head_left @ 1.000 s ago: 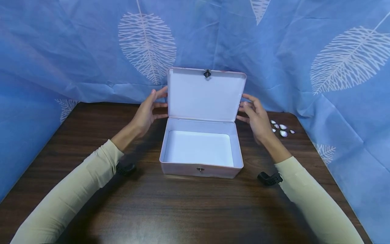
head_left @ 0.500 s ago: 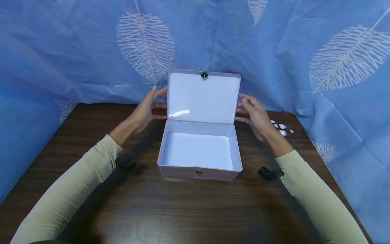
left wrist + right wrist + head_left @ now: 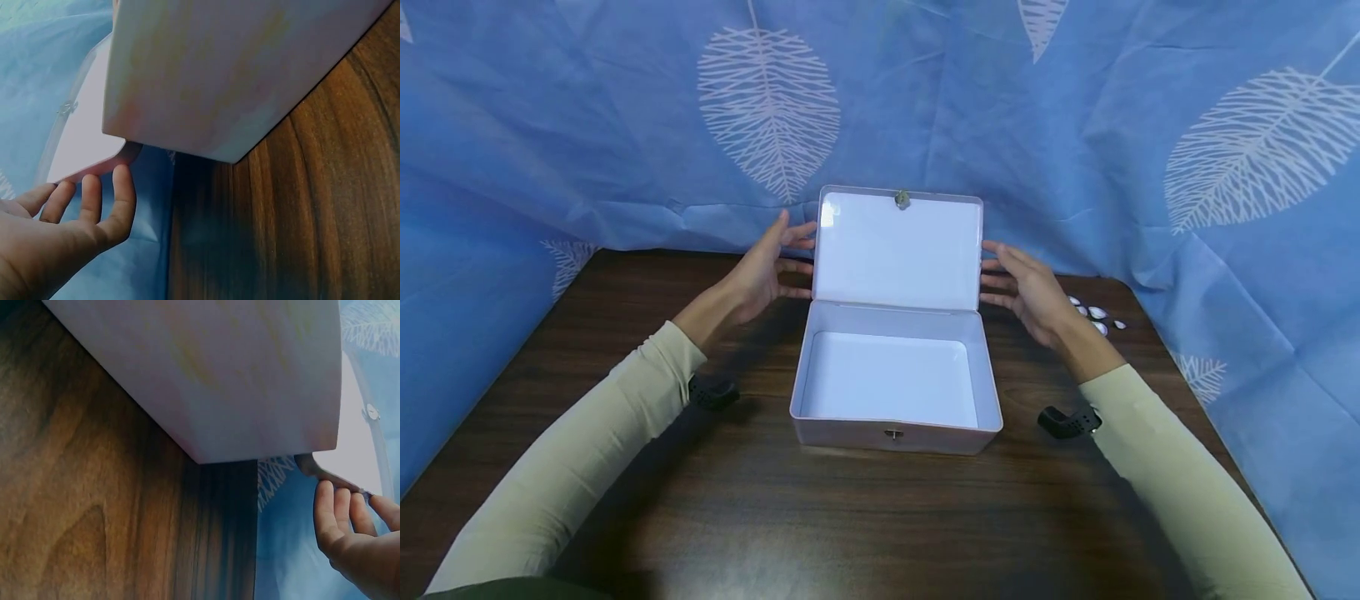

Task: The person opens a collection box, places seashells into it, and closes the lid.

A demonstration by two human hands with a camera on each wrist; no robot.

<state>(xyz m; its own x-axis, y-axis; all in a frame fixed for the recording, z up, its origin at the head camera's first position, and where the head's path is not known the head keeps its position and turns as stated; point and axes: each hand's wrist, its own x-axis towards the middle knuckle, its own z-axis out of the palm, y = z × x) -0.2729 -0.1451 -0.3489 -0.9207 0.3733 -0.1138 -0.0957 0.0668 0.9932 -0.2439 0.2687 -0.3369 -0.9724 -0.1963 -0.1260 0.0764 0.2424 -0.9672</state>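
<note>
A hinged metal box [image 3: 895,439] with white insides stands in the middle of the table, its lid [image 3: 898,250] raised and leaning back. Nothing lies in it. A clasp [image 3: 902,199] sits at the lid's top edge, above a small catch on the front wall. My left hand [image 3: 756,279] has its fingers spread, fingertips at the lid's left edge. On the opposite side, my right hand [image 3: 1033,292] touches the lid's right edge with extended fingertips. Both wrist views show the pastel-painted box side [image 3: 206,75] and the fingertips along the lid's rim [image 3: 337,480].
Several small shiny white gem-like pieces [image 3: 1098,313] lie on the dark wooden table [image 3: 880,525] at the back right, beyond my right wrist. A blue cloth [image 3: 962,100] with white leaf prints hangs right behind the table. Black straps [image 3: 1070,422] circle both wrists.
The lid has tilted further back, its top edge now lower in the head view. Both hands have followed its edges slightly, and the right fingers have straightened. The box base shows slightly lower.
</note>
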